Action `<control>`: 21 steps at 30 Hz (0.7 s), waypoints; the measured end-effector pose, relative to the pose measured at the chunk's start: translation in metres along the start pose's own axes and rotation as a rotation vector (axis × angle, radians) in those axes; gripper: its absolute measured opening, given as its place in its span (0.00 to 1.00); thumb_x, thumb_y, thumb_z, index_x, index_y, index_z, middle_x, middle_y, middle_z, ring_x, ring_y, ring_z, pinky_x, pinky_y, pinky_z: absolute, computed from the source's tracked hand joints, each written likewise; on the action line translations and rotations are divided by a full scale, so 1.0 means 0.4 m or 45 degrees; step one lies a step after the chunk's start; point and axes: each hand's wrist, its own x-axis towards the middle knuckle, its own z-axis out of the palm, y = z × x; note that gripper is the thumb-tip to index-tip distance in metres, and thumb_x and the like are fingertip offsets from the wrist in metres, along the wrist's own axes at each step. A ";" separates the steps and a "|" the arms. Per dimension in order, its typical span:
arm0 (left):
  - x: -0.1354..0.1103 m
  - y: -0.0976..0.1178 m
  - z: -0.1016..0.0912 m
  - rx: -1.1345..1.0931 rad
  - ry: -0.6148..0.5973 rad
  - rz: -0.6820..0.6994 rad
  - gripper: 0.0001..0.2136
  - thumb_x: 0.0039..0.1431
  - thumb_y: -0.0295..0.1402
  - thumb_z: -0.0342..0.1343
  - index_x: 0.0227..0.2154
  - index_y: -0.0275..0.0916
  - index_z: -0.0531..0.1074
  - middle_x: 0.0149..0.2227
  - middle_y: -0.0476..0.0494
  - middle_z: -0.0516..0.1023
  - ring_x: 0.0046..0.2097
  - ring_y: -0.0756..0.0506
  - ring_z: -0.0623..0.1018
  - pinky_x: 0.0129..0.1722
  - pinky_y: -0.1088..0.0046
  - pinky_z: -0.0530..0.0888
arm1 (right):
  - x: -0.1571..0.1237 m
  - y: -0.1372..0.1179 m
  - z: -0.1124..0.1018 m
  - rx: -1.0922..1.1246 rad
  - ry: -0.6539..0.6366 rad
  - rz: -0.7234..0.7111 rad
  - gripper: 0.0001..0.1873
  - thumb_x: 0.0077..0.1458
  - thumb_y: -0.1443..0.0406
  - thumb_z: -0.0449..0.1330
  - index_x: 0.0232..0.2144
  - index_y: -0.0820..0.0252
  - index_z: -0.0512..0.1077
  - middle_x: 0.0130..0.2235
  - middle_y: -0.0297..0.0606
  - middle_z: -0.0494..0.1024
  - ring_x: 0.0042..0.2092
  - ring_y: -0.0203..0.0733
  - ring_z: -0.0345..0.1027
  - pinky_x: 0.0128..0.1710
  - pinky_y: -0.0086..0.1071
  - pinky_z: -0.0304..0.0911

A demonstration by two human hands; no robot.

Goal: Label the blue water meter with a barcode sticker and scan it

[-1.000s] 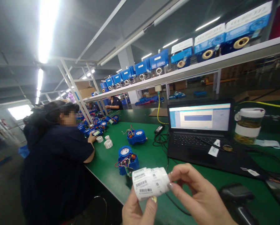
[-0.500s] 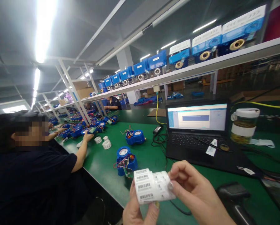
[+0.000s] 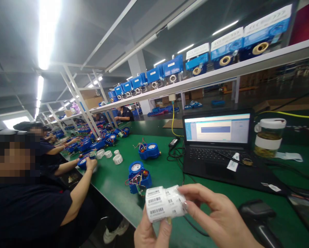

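1. Label roll [image 3: 164, 204]: white, wound into a short cylinder, printed with rows of black barcodes and small text too fine to read. It sits at lower centre of the frame, held in the air above the near edge of the green surface [image 3: 167, 168].
2. Left hand [image 3: 150, 234]: at the bottom edge of the frame, under the roll; its fingers are closed on the roll's left end, thumb on the front face.
3. Right hand [image 3: 218, 220]: lower right of centre; its fingers [image 3: 195, 191] pinch the roll's right end, the loose outer strip lying against them.
4. Blue water meter [image 3: 139, 176]: on the surface just behind the roll, lid off, coloured wires exposed. A second blue meter [image 3: 149, 151] stands further back, apart from the first.
5. Laptop [image 3: 217, 144]: right of centre, open, screen lit, cables trailing at its left.
6. Jar [image 3: 269, 137]: at the right, beside the laptop, white lid on.
7. Handheld scanner [image 3: 259, 215]: dark, lower right, close by the right hand.
8. Co-workers: seated along the left of the frame, in dark shirts; one hand [image 3: 91, 163] rests on a meter.
9. Shelf [image 3: 221, 74]: upper frame, carrying a row of blue units.
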 end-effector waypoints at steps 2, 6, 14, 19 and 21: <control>0.000 -0.016 -0.013 0.084 0.018 0.060 0.22 0.40 0.43 0.67 0.41 0.42 0.76 0.40 0.42 0.80 0.44 0.41 0.77 0.48 0.72 0.72 | 0.004 0.003 0.000 -0.050 -0.016 0.015 0.10 0.55 0.60 0.55 0.36 0.55 0.74 0.35 0.35 0.78 0.34 0.36 0.72 0.33 0.24 0.69; 0.001 -0.027 -0.013 0.226 0.036 0.203 0.18 0.43 0.44 0.65 0.37 0.43 0.78 0.43 0.40 0.78 0.49 0.36 0.75 0.51 0.63 0.71 | 0.008 0.008 0.000 -0.119 -0.093 0.061 0.11 0.57 0.59 0.53 0.36 0.54 0.73 0.35 0.32 0.77 0.35 0.36 0.72 0.35 0.24 0.68; -0.007 -0.041 0.011 0.343 0.065 0.419 0.13 0.50 0.47 0.58 0.33 0.47 0.78 0.38 0.43 0.80 0.49 0.38 0.74 0.52 0.61 0.70 | 0.002 0.039 0.000 -0.181 -0.096 -0.035 0.10 0.57 0.58 0.55 0.33 0.53 0.74 0.32 0.30 0.78 0.33 0.35 0.72 0.33 0.20 0.68; -0.016 -0.074 0.017 0.302 0.199 0.316 0.16 0.48 0.49 0.59 0.33 0.43 0.78 0.41 0.39 0.79 0.43 0.39 0.76 0.45 0.64 0.73 | -0.003 0.070 0.016 -0.298 0.166 -0.314 0.08 0.53 0.58 0.60 0.33 0.53 0.75 0.31 0.32 0.79 0.30 0.35 0.73 0.29 0.19 0.69; -0.019 -0.081 0.020 0.294 0.240 0.286 0.17 0.47 0.50 0.59 0.33 0.42 0.78 0.41 0.39 0.79 0.40 0.39 0.77 0.43 0.65 0.74 | -0.007 0.079 0.019 -0.343 0.182 -0.389 0.07 0.53 0.60 0.60 0.34 0.52 0.75 0.33 0.31 0.79 0.30 0.35 0.74 0.30 0.18 0.69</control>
